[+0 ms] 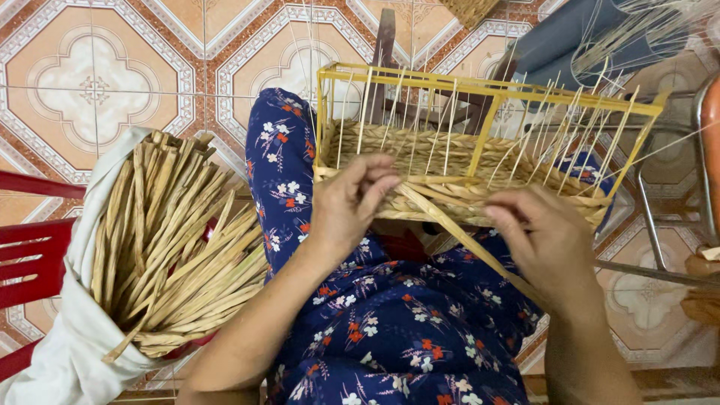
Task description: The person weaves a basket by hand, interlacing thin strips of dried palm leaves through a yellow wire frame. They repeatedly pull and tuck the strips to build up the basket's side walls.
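Note:
A half-woven straw basket (457,169) on a yellow wire frame (487,86) rests on my lap, which is covered in blue floral cloth. My left hand (349,206) pinches the near woven edge at the basket's left corner. My right hand (544,240) grips a long flat straw strand (450,229) that runs diagonally from the weave down toward my right wrist. Thin upright stakes (442,127) rise from the woven part to the frame's top bar.
A bundle of dried straw strands (172,247) lies in a white cloth (71,337) on a red chair (30,259) at my left. Patterned floor tiles lie beyond. A metal stool frame (667,217) and another person's grey-clad leg (577,37) are at the right.

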